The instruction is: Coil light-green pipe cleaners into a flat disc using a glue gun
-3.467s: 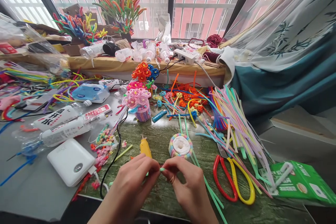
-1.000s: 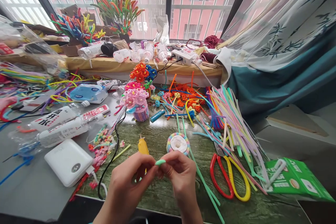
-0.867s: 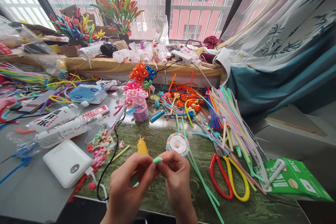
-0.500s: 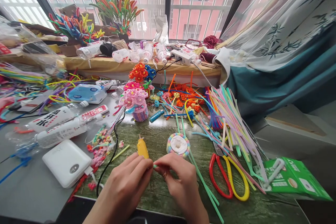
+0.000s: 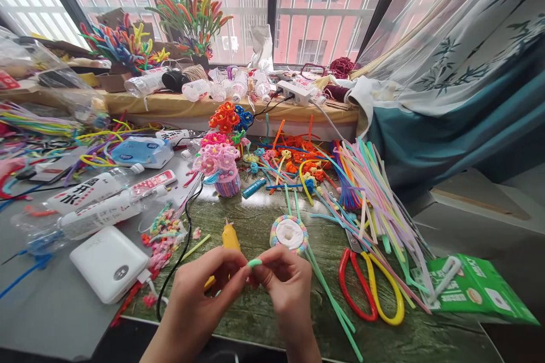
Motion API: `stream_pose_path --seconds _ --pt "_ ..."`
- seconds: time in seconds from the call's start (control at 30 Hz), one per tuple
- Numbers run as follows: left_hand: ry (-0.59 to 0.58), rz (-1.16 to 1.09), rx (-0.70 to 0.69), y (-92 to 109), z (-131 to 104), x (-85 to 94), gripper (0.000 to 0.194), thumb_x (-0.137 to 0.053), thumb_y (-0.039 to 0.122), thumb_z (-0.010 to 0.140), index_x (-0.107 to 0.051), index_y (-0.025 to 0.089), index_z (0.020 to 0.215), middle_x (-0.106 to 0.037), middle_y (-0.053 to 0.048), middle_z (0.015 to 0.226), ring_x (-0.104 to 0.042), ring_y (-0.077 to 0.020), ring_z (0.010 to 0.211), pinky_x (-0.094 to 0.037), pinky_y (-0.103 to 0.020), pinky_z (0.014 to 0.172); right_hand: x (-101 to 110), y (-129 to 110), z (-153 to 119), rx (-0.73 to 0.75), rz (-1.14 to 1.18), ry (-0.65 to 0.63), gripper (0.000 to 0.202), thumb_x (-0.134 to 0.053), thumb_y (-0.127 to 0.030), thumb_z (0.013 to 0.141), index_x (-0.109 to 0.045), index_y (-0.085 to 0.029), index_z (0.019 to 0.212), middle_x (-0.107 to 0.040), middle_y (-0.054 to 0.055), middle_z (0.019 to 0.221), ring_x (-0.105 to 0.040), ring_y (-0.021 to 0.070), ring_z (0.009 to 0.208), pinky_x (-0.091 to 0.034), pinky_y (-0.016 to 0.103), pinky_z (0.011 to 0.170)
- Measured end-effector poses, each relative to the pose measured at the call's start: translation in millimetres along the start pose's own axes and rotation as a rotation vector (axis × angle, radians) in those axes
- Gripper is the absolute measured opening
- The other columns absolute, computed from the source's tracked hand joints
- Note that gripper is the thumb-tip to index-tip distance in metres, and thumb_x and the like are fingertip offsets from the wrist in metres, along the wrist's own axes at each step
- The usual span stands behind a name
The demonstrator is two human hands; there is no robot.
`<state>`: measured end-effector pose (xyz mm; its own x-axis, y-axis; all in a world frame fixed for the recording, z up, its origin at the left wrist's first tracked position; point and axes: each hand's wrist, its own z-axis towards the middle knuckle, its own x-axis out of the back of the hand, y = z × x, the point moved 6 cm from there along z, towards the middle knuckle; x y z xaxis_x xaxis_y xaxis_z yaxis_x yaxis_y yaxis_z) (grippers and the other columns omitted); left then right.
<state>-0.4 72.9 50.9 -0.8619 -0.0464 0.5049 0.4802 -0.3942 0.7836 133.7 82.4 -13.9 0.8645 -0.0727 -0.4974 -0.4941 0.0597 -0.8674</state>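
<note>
A light green pipe cleaner shows as a small curved piece pinched between the fingertips of both hands. My left hand is closed on its left side, with another bit of green showing under the fingers. My right hand pinches the piece from the right with thumb and forefinger. Just behind my left hand lies a yellow glue gun, partly hidden by the fingers. Beyond my right hand sits a round pastel ring with a white centre. Long green pipe cleaners lie to its right.
Red and yellow-handled scissors and a green packet lie at right. A pile of pipe cleaners spreads behind them. Pink pipe-cleaner flowers stand in a pot. A white power bank and plastic bottles are at left.
My fingers have shifted, and the green pipe cleaner now shows curved between the fingertips. The left hand has opened up its grip slightly, showing the glue gun behind it. Items on the table stay put.
</note>
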Motion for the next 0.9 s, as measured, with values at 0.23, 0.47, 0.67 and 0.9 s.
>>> stream_pose_path --seconds 0.23,0.47,0.67,0.9 --pt "0.113 -0.033 0.062 -4.5 -5.5 -1.8 0.006 -0.066 0.023 0.092 -0.068 0.021 0.087 -0.07 0.003 0.069 -0.065 -0.0119 0.055 -0.051 -0.019 0.051 -7.9 1.7 2.2 0.003 0.158 0.081 0.032 -0.092 -0.039 0.068 -0.069 -0.018 0.064 -0.068 0.0 0.055 -0.061 0.0134 0.047 -0.053 0.022 0.047" --pt "-0.012 0.259 -0.186 4.9 -1.5 4.2 0.011 -0.06 0.017 0.095 -0.062 0.023 0.086 -0.06 0.005 0.069 -0.058 -0.0116 0.06 -0.046 -0.02 0.058 -1.3 -25.1 1.7 0.114 -0.449 -0.162 0.013 -0.081 -0.032 0.084 -0.079 -0.018 0.085 -0.073 0.004 0.073 -0.067 0.0178 0.064 -0.053 0.026 0.062" --pt "-0.113 0.326 -0.279 11.2 3.0 3.4 0.015 -0.056 0.019 0.099 -0.06 0.022 0.084 -0.063 0.003 0.073 -0.062 -0.0123 0.064 -0.046 -0.02 0.06 -4.1 -40.2 -5.9 0.365 -0.629 -0.202 0.013 -0.071 -0.013 0.089 -0.077 -0.018 0.079 -0.074 0.003 0.074 -0.067 0.0163 0.065 -0.05 0.023 0.062" --pt "-0.169 0.348 -0.266 19.0 11.4 7.2 0.016 -0.058 0.016 0.093 -0.066 0.021 0.08 -0.067 0.004 0.067 -0.064 -0.0112 0.055 -0.047 -0.019 0.054 2.3 -33.0 -2.0 0.28 -0.546 -0.117 0.014 -0.074 -0.02 0.087 -0.077 -0.02 0.074 -0.073 0.002 0.066 -0.064 0.0166 0.057 -0.049 0.025 0.056"
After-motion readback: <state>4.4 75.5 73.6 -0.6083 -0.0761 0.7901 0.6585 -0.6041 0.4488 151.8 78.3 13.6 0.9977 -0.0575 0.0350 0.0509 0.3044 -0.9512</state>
